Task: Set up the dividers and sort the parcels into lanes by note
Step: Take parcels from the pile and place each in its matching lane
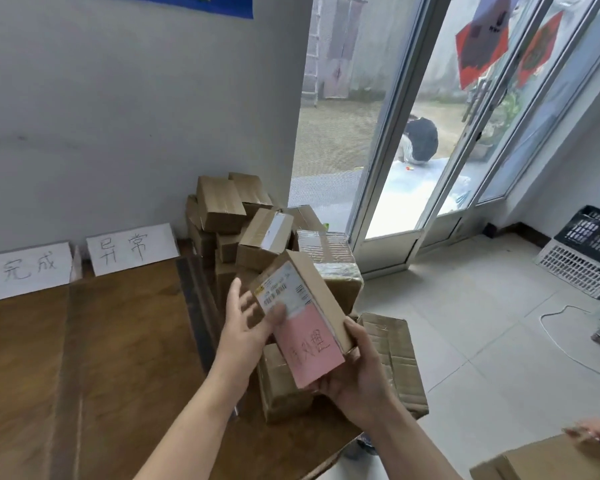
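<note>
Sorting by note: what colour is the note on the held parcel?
Pink note on the parcel; head view.

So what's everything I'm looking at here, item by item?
held parcel: one, brown, white label and pink note, in both hands
parcel pile: roughly a dozen, brown, table's right end by the wall
paper signs: two, white, leaning on the wall behind the table
table: one, brown wood, left foreground
crates: two, one black, one white, on the floor at right
glass doors: white-framed, right
poster: one, blue, top of the wall
left hand: thumb on the label
right hand: grips the parcel's lower end
</note>
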`<action>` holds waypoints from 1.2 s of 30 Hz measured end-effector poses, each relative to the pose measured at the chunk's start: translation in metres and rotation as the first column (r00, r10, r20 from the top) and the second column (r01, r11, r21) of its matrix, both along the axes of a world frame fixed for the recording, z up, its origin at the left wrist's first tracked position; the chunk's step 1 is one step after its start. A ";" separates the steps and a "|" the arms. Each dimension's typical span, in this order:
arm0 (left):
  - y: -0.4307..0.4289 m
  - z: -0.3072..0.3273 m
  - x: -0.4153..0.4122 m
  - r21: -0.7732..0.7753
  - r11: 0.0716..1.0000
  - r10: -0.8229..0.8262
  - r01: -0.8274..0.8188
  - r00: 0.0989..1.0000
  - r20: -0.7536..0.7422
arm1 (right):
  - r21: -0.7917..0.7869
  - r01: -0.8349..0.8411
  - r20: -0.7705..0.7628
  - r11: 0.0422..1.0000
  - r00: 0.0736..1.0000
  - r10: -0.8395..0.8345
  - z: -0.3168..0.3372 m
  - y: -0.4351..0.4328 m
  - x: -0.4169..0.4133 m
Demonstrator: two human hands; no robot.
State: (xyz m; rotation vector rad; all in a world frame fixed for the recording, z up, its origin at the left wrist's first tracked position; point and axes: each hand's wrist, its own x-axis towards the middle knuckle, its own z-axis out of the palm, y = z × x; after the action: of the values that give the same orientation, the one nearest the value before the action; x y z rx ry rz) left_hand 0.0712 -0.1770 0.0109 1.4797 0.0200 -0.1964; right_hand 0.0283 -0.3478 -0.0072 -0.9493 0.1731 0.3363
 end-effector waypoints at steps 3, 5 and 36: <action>-0.016 -0.006 -0.020 -0.235 0.971 -0.079 0.045 0.987 -0.138 | -0.008 -0.061 0.030 0.998 0.998 0.062 0.004 -0.005 -0.006; -0.029 -0.007 -0.033 -0.323 0.946 -0.102 0.040 0.979 -0.178 | -0.110 -0.048 0.012 0.993 0.999 0.050 0.006 -0.011 -0.011; -0.075 -0.003 -0.084 -0.418 0.901 0.003 -0.114 0.966 -0.258 | 0.272 0.394 0.057 0.878 0.904 -0.423 0.010 -0.141 -0.037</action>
State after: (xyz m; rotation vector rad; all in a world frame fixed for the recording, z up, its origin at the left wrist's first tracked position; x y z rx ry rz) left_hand -0.0132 -0.2524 0.0083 1.0018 0.2153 -0.3180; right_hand -0.0084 -0.4885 0.0031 -0.6522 0.2147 -0.0898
